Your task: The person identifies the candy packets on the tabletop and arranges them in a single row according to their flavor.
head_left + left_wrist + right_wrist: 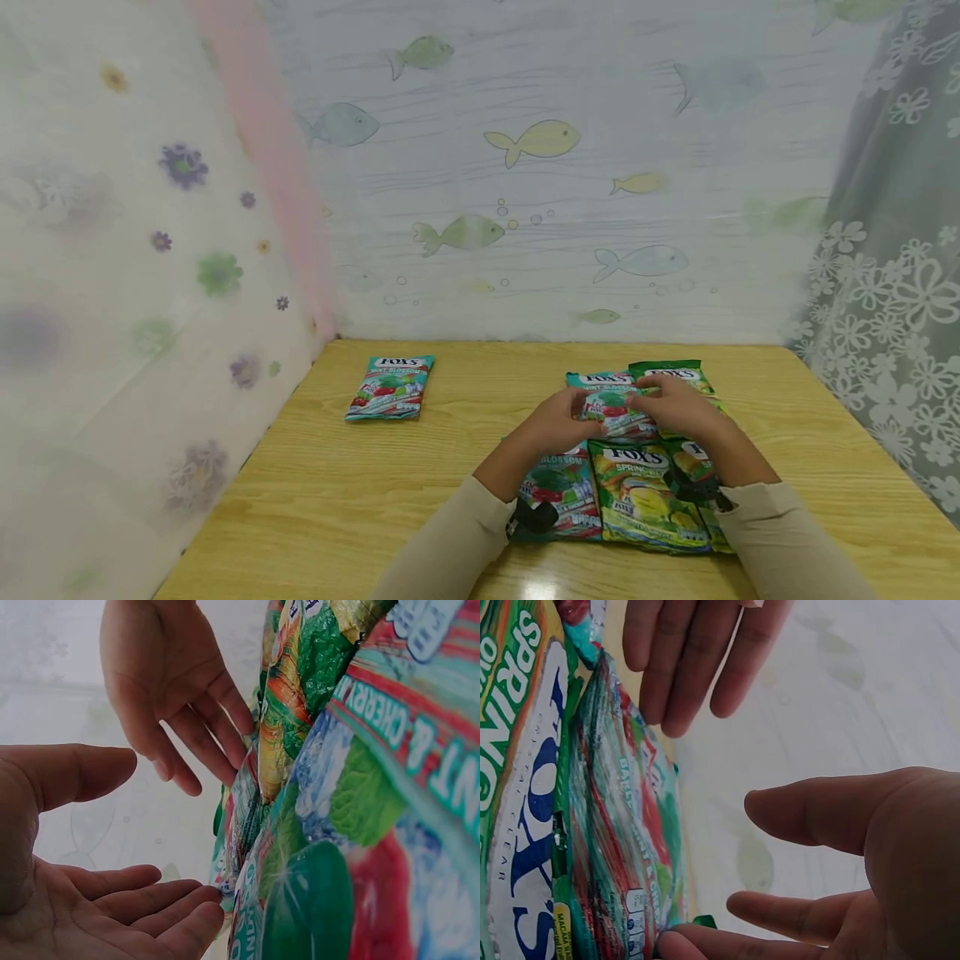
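In the head view, a teal-and-red Fox's Mint Blossom candy bag (617,414) lies flat in the back row, with a hand on either side. My left hand (553,427) is at its left edge, thumb and fingers apart. From the right, my right hand (684,410) reaches over, its fingertips at the bag's right side. Both wrist views show relaxed fingers, a few tips at the bags and nothing gripped. In front lie another Mint Blossom bag (564,498) and a green-yellow Fox's bag (647,502). My right wrist partly hides one more front bag (692,460).
A separate Mint Blossom bag (390,389) lies at the left back of the wooden table (360,500). Another green Fox's bag (686,377) sits at the back right, partly behind my right hand. Patterned sheets (540,183) enclose the back and sides.
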`<state>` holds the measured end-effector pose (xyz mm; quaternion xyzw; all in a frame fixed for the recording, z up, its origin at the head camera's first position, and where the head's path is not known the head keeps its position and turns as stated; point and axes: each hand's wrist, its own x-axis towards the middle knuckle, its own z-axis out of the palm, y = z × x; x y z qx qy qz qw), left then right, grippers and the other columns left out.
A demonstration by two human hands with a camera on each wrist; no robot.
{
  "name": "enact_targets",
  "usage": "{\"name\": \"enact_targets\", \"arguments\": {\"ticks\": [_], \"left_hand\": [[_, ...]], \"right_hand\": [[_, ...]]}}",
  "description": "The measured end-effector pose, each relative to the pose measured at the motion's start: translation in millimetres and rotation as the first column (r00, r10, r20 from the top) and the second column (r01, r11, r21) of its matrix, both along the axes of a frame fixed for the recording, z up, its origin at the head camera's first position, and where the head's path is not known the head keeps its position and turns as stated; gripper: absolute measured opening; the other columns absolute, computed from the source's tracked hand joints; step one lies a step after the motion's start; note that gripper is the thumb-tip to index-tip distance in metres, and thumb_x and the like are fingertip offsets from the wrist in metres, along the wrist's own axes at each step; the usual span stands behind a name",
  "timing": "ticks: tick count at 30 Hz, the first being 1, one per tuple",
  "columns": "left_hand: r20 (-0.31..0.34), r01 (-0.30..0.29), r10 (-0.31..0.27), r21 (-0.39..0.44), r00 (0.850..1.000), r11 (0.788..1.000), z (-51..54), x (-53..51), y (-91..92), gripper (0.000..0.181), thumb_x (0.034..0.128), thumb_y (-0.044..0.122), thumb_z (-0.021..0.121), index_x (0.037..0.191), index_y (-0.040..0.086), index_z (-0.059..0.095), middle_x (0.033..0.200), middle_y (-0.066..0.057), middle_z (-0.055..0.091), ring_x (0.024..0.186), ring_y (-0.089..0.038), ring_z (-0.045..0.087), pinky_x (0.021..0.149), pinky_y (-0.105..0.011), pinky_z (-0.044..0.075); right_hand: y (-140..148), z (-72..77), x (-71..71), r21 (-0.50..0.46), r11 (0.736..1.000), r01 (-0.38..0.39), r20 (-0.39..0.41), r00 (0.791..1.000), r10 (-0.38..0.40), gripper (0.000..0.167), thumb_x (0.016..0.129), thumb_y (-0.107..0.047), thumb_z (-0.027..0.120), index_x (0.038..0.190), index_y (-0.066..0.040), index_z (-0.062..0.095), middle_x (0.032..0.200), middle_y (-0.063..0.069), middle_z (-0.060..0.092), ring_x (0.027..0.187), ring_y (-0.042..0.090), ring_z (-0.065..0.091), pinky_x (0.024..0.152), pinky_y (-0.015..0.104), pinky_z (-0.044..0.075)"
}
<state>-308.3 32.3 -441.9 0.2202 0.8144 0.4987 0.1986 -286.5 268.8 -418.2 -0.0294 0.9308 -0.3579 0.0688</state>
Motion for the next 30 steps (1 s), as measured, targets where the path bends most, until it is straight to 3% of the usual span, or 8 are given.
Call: {"name": "enact_targets", "arguments": {"ticks": [7,18,30], "left_hand": [[0.019,0.006,-0.006,0.006,1.0,1.0,-1.6,-0.9,0.8,0.071,0.1,0.034,0.07,0.159,0.012,0.039,0.163,-0.012,0.042,0.15,-0.03,0.042,0.116,-0.049,0.044],[0.085,-0.023,0.017,0.07,0.996,0.997,-5.2,-4.1,-5.2,0.078,0.0996,0.034,0.07,0.163,0.012,0.031,0.166,-0.01,0.037,0.153,-0.031,0.037,0.117,-0.054,0.042],[0.037,-0.038,0.038,0.017,0.999,0.999,-4.3,-12.7,-13.9,0.077,0.1003,0.034,0.069,0.162,0.007,0.031,0.164,-0.015,0.04,0.151,-0.035,0.04,0.115,-0.054,0.044]], "right_hand": [[-3,-3.8,-0.2,0.044,0.999,0.005,-0.017,1.0,-0.004,0.064,0.105,-0.034,0.058,0.15,0.008,0.044,0.143,0.038,0.052,0.124,0.052,0.058,0.082,0.05,0.059],[-9,-3.6,1.0,0.023,0.999,-0.028,-0.021,0.999,0.029,0.065,0.105,-0.035,0.059,0.152,0.007,0.042,0.142,0.034,0.056,0.125,0.051,0.059,0.088,0.055,0.058],[-12,-9.2,-0.6,-0.053,0.995,-0.086,-0.038,0.996,0.084,0.064,0.106,-0.034,0.058,0.154,0.005,0.04,0.148,0.031,0.053,0.129,0.047,0.058,0.091,0.052,0.058]]}}
